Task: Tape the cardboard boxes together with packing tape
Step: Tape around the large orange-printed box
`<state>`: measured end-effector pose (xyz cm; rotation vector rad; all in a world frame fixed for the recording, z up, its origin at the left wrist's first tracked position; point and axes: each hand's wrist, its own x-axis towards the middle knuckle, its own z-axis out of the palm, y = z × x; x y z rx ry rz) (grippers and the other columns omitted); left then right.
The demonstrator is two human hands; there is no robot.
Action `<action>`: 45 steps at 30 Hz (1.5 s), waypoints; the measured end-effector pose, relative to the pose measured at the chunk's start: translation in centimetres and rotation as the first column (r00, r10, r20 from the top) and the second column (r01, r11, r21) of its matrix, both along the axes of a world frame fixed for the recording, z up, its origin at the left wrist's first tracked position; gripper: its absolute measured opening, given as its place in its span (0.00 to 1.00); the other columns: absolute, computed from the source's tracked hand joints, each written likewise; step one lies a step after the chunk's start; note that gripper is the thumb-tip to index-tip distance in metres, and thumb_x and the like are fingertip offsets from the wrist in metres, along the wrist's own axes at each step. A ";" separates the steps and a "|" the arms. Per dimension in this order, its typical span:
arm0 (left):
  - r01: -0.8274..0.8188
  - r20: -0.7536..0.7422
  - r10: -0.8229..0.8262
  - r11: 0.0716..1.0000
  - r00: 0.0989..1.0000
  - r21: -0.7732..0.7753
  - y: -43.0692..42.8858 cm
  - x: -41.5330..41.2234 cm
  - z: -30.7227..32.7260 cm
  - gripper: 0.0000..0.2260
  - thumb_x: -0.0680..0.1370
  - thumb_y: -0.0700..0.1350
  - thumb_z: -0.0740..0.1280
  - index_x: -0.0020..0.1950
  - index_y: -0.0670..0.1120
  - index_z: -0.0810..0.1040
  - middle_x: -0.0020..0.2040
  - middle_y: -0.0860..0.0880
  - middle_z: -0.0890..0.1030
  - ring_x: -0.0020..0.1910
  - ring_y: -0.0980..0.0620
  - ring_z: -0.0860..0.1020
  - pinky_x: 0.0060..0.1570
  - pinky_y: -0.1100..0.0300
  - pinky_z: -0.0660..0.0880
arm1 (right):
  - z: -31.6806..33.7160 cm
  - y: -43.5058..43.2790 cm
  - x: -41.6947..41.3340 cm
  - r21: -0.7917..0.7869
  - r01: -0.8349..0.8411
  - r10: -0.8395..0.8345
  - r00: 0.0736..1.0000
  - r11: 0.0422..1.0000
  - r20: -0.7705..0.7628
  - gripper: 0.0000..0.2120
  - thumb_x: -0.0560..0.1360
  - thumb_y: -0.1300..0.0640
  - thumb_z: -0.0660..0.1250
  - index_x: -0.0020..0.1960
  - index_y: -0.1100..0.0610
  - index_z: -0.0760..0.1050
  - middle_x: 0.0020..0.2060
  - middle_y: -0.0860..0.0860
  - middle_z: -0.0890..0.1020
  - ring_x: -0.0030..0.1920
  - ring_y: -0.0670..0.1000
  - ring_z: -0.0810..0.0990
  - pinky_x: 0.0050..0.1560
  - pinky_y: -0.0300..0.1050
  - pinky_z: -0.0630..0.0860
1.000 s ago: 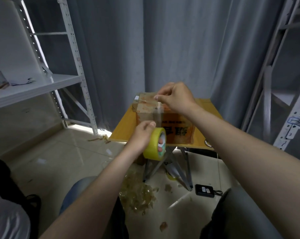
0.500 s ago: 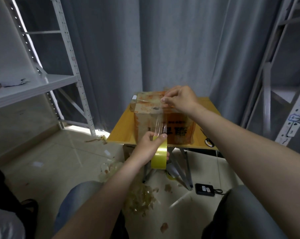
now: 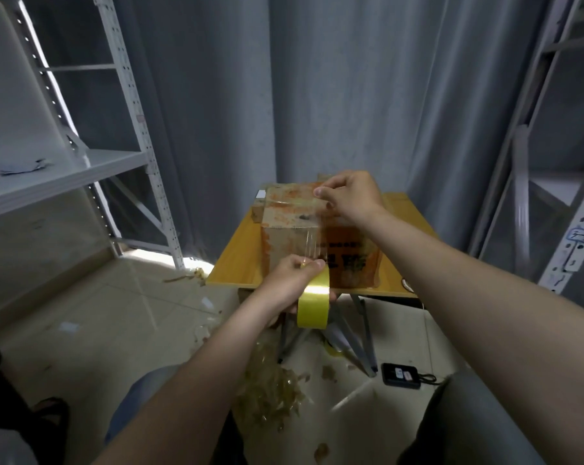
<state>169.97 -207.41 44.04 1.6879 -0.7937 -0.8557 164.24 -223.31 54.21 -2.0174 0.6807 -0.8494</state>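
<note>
A worn brown cardboard box with orange print stands on a small yellow table. A second, smaller box peeks out behind its left side. My left hand grips a yellow roll of packing tape below the table's front edge. A clear strip of tape runs from the roll up the box's front face to its top. My right hand pinches the strip's end down on the box top.
Crumpled used tape litters the tiled floor under the table. A black device with a cord lies on the floor at right. White metal shelving stands left and right, grey curtains behind. My knees sit at the bottom.
My left hand has pulled the roll down and toward me, from the box's front face to below the table edge, lengthening the strip. My right hand stays on the box top.
</note>
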 end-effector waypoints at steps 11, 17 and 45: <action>-0.105 -0.196 0.059 0.966 0.979 -0.235 1.2 -1.5 -2.9 0.12 0.82 0.49 0.70 0.64 0.49 0.78 0.48 0.47 0.89 0.44 0.44 0.88 0.37 0.59 0.82 | 1.3 -0.1 -0.4 0.034 -0.031 0.027 0.995 0.999 0.099 0.07 0.76 0.56 0.77 0.40 0.53 0.85 0.28 0.44 0.82 0.25 0.40 0.76 0.28 0.31 0.72; -0.172 0.019 0.172 0.975 0.985 0.137 1.4 -2.1 -2.7 0.17 0.81 0.65 0.65 0.56 0.53 0.82 0.49 0.49 0.87 0.47 0.48 0.86 0.45 0.57 0.80 | 1.9 -0.3 0.4 -0.018 -0.014 0.015 0.996 1.000 0.084 0.05 0.76 0.57 0.77 0.44 0.58 0.87 0.28 0.46 0.81 0.23 0.38 0.74 0.28 0.28 0.69; -0.191 0.021 0.190 0.980 0.982 0.055 -0.8 2.9 1.9 0.18 0.76 0.64 0.72 0.53 0.51 0.80 0.38 0.49 0.84 0.29 0.53 0.82 0.25 0.62 0.74 | -0.6 -9.3 11.2 -0.010 0.085 -0.084 0.960 0.996 -0.268 0.14 0.73 0.50 0.80 0.50 0.60 0.85 0.50 0.53 0.86 0.54 0.53 0.84 0.65 0.52 0.78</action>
